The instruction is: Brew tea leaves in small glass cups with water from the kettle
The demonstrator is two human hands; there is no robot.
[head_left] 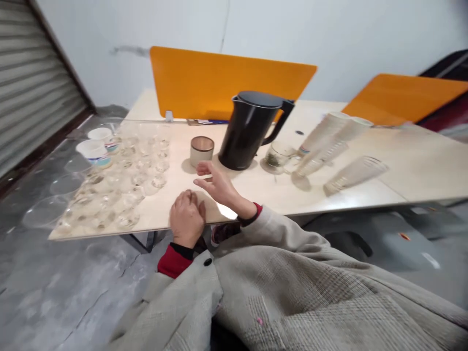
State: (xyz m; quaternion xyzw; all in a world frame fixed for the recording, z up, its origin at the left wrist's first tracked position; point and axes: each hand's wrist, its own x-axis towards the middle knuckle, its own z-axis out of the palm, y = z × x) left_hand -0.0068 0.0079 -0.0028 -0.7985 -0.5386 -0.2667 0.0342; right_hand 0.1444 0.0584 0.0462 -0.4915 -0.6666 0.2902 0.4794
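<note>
My left hand rests at the table's front edge, its fingers curled under. Whatever they may hold is hidden. Just to its right, my right hand is raised over the tabletop, with fingers stretched out, thumb apart and nothing in it. Beyond the right hand's fingertips stands a beige cup with a brown rim. A black electric kettle, lid closed, is upright behind and to the right. Beside the kettle sits a clear glass mug with dark green bits inside.
Several clear plastic cups crowd the table's left end, with paper cups behind. Stacked paper cups and a stack of clear cups stand on the right. An orange divider panel runs along the back of the wooden table.
</note>
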